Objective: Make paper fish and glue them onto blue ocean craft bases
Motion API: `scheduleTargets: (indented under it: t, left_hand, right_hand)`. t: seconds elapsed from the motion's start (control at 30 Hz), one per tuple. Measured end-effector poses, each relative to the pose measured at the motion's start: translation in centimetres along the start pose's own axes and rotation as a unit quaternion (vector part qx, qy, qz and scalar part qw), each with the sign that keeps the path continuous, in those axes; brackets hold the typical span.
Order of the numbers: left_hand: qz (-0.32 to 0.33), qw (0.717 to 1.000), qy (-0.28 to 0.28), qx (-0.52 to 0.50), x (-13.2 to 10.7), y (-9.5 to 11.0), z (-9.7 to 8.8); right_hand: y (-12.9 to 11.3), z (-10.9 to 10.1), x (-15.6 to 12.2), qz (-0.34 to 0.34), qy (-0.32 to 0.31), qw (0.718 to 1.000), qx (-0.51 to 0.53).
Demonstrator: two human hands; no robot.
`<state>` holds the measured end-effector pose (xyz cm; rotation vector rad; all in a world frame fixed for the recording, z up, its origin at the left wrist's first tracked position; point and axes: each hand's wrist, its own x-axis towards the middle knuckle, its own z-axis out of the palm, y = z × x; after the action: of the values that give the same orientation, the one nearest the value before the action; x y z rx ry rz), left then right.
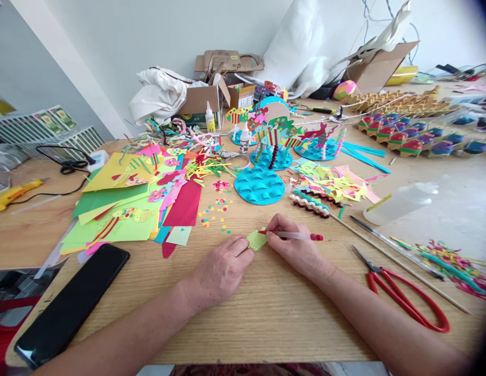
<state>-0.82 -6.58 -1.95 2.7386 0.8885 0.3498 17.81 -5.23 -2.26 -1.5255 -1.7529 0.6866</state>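
Yellow-green paper cutout (257, 241) lies flat on the wooden table (266, 318), near the front edge, between the two hands and touching both; small, with a scalloped outline; any marking on it is too small to read

Left hand (223, 267) palm down, forearm coming in from the lower left; fingers loosely curled, fingertips closed against the cutout's left edge and pinning it to the tabletop; thumb tucked out of sight

Right hand (296, 249) palm down, forearm coming in from the lower right, wrist resting on the table; thumb and forefinger pinched around a pen (300, 236); pen has a clear barrel lying almost level, its red tip at the cutout's upper right edge and its red cap pointing away to the right

Nearby: red-handled scissors (403, 298) lie to the right of the right forearm, blades shut and pointing up-left; a thin wooden skewer (400, 263) runs slantwise just beyond them; a clear bottle (400, 202) lies on its side farther right; a blue disc (259, 185) with a scaled surface sits just beyond the hands; loose coloured dots (216, 208) are scattered to its left; a stack of coloured paper sheets (121, 209) spreads across the left of the table; a black phone (72, 303) lies face up at the near left corner, well apart from the left hand
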Motion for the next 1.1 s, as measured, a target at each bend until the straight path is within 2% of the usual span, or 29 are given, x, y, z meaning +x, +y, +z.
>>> scheduleTargets:
  t: [0.3,0.5,0.67,1.1]
  left_hand:
    - [0.005,1.0,0.008,0.009,0.1,0.1,0.0]
    - [0.0,1.0,0.006,0.01,0.0,0.1,-0.1]
    - [-0.004,1.0,0.004,0.002,0.0,0.2,-0.2]
    - [-0.003,1.0,0.006,0.002,0.0,0.2,0.0]
  right_hand:
    - [-0.1,0.0,0.1,-0.003,0.008,1.0,-0.003]
    - [-0.2,-0.1,-0.5,-0.012,-0.003,0.997,0.074]
    - [-0.7,-0.1,-0.9,-0.031,-0.038,0.998,0.038]
    - [-1.0,0.1,-0.8,-0.031,-0.061,0.997,0.023]
